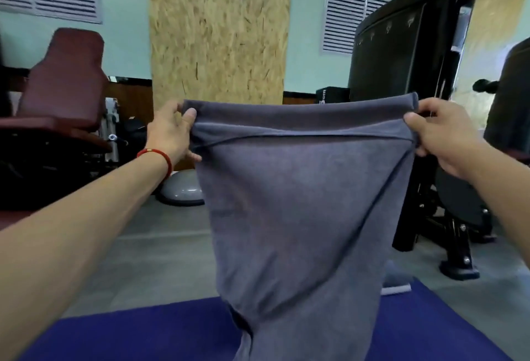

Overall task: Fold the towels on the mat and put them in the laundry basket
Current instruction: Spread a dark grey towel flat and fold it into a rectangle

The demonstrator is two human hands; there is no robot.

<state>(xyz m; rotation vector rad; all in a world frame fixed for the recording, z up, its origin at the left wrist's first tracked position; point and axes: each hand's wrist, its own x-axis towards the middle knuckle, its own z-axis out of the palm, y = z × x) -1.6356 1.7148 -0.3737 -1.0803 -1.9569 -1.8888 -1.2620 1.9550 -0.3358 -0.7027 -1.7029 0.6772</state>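
Observation:
A grey towel [301,203] hangs in the air in front of me, stretched out between both hands with its top edge folded over. My left hand [172,131] pinches the top left corner, thumb in front. My right hand [438,134] grips the top right corner. The towel's lower part drapes down over the blue mat [143,332] that runs along the bottom of the view. Behind the towel's right edge, something light blue and white [397,277] lies at the mat's far edge. No laundry basket is in view.
A dark red padded bench [63,85] stands at the left and a black gym machine [413,59] at the right, its feet on the grey floor near the mat. A grey balance dome [182,190] sits on the floor by the wooden-panelled pillar [218,31].

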